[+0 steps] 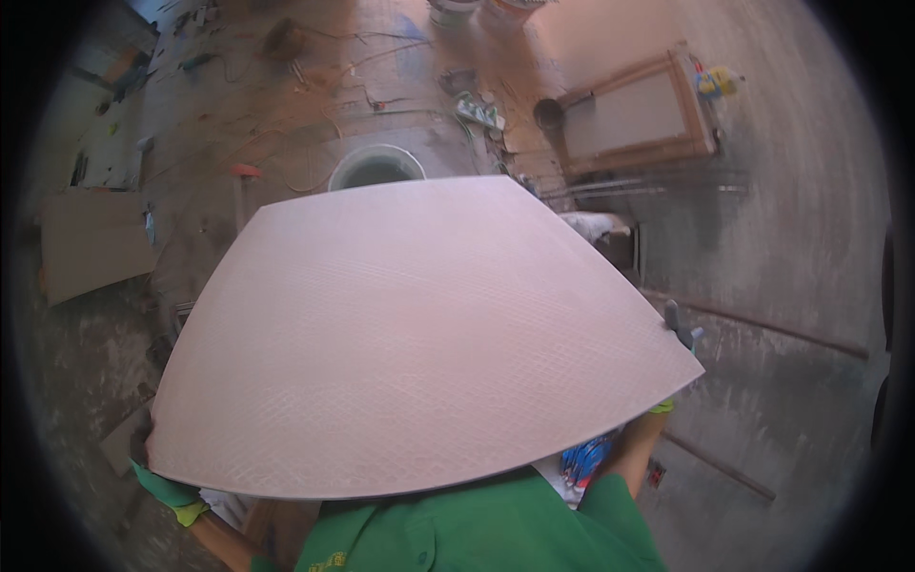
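Note:
A large pale tile (pixel 410 324) spans the middle of the view, its upper face marked with a fine crosshatched grid. My left hand (pixel 162 481), in a green glove with a yellow-green cuff, grips the tile's near left corner. At the right edge, the dark gloved fingertips of my right hand (pixel 679 326) curl over the rim. Most of both hands is hidden beneath the tile. It is held up in front of my green shirt (pixel 457 529), covering much of the floor below.
Beyond the tile's far edge stands a white-rimmed bucket (pixel 377 164). A wood-framed panel (pixel 629 114) lies at the back right, beside a dark round pot (pixel 549 113). Cables and tools litter the brown floor (pixel 315 91). Another flat board (pixel 93 243) rests at the left.

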{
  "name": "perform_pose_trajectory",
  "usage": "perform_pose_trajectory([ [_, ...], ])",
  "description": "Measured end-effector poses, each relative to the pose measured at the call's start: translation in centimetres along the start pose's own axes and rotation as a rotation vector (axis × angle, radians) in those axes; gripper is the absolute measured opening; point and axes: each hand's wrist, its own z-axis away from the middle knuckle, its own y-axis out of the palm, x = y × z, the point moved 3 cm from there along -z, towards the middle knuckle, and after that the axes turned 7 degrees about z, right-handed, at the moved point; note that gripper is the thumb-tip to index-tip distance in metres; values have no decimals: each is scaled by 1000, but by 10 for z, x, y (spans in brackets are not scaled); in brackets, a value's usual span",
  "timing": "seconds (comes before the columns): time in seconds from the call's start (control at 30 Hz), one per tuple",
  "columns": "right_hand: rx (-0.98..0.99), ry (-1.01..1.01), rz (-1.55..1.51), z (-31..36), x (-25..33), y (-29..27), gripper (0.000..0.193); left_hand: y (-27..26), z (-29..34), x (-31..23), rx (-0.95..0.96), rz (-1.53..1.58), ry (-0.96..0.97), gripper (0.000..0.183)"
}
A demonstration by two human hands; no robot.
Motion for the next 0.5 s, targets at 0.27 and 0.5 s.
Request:
perform_pose_trajectory([
  [0.27,-33,159,-402,99,-85,-32,47,-61,61,87,34,-2,-87,48],
  [0.5,-90,274,-796,145,-117,-32,45,-106,76,144,-104,-10,-92,51],
])
